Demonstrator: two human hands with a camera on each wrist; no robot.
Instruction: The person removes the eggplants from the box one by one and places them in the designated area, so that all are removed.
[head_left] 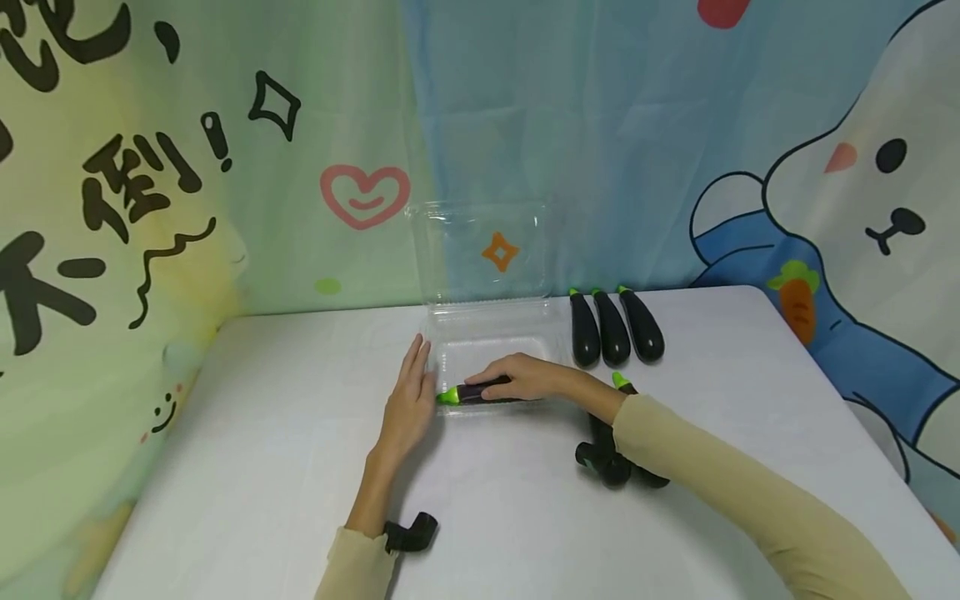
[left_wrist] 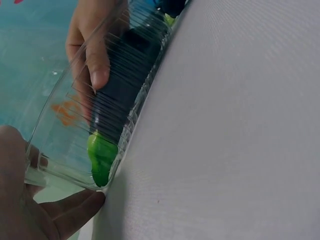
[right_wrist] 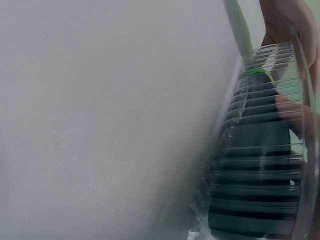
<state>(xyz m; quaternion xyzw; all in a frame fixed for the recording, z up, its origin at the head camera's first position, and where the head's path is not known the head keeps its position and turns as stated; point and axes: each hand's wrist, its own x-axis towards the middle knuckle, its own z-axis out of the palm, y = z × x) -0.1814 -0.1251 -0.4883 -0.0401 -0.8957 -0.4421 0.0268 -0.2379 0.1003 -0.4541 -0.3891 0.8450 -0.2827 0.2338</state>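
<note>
A clear plastic clamshell box [head_left: 491,312] lies with its lid [head_left: 457,250] raised at the back. Inside, along the near wall, an eggplant [head_left: 471,394] lies sideways, its green stem end pointing left. My right hand [head_left: 528,377] holds this eggplant from above, thumb on the near side. In the left wrist view, the ribbed clear wall stands in front of the right hand [left_wrist: 92,47] and the eggplant [left_wrist: 117,90]. My left hand [head_left: 407,408] rests against the box's left side, fingers extended.
Three dark eggplants [head_left: 614,333] lie in a row right of the box. More eggplants [head_left: 600,429] are partly hidden under the right forearm. A black wrist camera [head_left: 412,532] juts from the left wrist. Behind the white table [head_left: 300,417] hangs a printed curtain [head_left: 570,125].
</note>
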